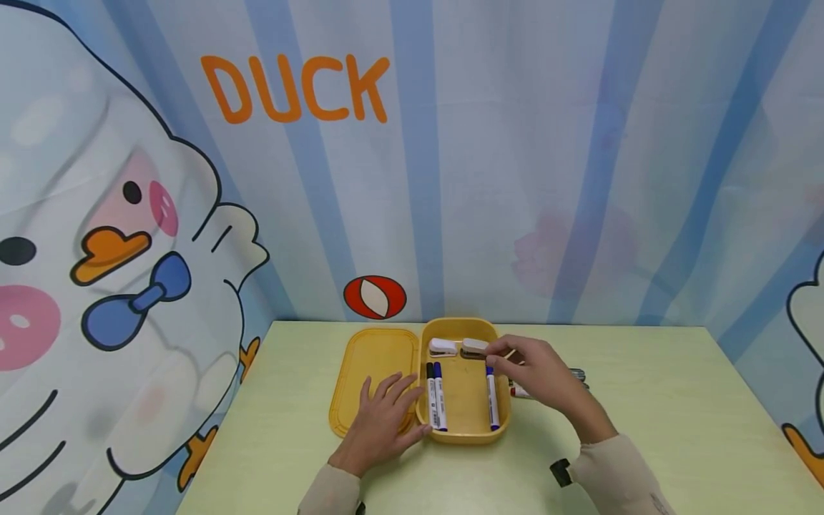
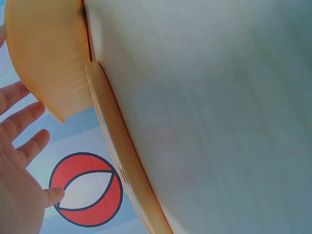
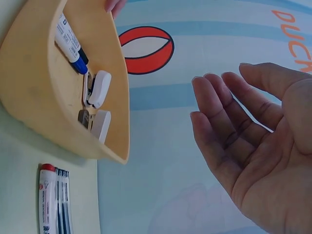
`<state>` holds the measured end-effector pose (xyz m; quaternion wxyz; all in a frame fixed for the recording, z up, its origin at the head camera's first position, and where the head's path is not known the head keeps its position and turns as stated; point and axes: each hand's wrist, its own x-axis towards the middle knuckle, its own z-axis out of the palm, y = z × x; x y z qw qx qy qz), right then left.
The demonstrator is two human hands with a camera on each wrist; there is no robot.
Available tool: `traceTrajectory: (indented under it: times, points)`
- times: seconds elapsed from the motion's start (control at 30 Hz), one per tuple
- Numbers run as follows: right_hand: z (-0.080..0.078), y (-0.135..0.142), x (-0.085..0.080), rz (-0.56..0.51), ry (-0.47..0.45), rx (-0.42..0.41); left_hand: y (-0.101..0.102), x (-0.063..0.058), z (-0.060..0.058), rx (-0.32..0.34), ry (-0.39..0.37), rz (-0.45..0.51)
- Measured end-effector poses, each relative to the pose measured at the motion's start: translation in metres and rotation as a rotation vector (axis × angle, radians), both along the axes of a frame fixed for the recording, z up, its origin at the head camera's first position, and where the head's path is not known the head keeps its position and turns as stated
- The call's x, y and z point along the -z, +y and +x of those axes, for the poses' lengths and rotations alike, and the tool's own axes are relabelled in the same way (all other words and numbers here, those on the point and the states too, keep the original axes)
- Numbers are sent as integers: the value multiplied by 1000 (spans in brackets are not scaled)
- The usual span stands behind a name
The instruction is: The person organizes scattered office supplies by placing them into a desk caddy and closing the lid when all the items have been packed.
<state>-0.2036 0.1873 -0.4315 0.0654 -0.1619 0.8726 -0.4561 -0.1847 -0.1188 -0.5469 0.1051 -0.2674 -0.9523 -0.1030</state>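
Observation:
A yellow plastic box [image 1: 465, 436] stands on the table with two small white staplers [image 1: 443, 347] at its far end. Two markers [image 1: 435, 397] lie along its left side, one black-capped and one blue-capped. Another blue-capped marker [image 1: 492, 399] lies on the right. My left hand [image 1: 383, 422] spreads its fingers over the box's left edge, fingertips at the rim in the left wrist view. Above the box's right rim hovers my right hand [image 1: 537, 368], close to the right stapler [image 1: 474, 347]. In the right wrist view its fingers [image 3: 234, 117] are loosely bent around nothing.
The yellow lid [image 1: 360, 357] lies flat left of the box, partly beneath my left hand. Right of the box, a red-capped marker [image 3: 47, 200] lies beside several slim pens [image 3: 62, 200], partly hidden by my right hand in the head view. A printed curtain [image 1: 489, 179] hangs behind the table.

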Motion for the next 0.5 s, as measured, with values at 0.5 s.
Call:
traceTrajectory:
  times: [0.5]
  points:
    - [18, 46, 16, -76, 61, 24, 0, 0, 0, -8, -4, -5]
